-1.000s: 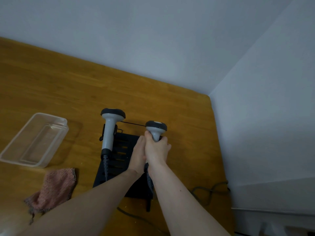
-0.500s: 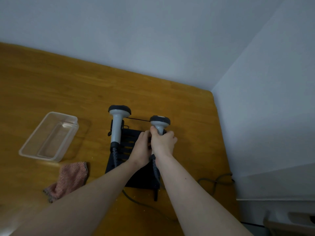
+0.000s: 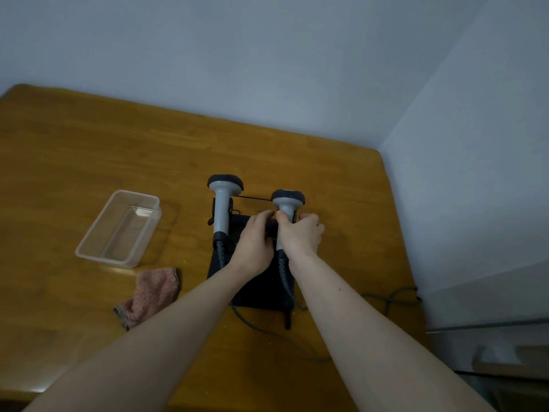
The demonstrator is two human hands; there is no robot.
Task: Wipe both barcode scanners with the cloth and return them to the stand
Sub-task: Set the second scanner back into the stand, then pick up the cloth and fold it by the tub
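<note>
Hands working at the right-hand scanner

Head view: right hand [image 3: 301,236] is gripping the handle of the right barcode scanner [image 3: 287,203] sitting upright in the black stand [image 3: 258,289]. Left hand [image 3: 256,243], fingers extended, is touching the stand beside it. Left barcode scanner [image 3: 222,203] is standing in the stand, untouched. Pink cloth [image 3: 150,294] is lying on the wooden table [image 3: 89,156], left of the stand, near a clear plastic container [image 3: 120,228].

Both bare forearms reach forward side by side, hands nearly touching. The right hand [image 3: 301,236] curls its fingers and thumb around a scanner [image 3: 286,209] handle; the left hand [image 3: 255,243] lies knuckles up just beside it, fingers bent forward.
</note>
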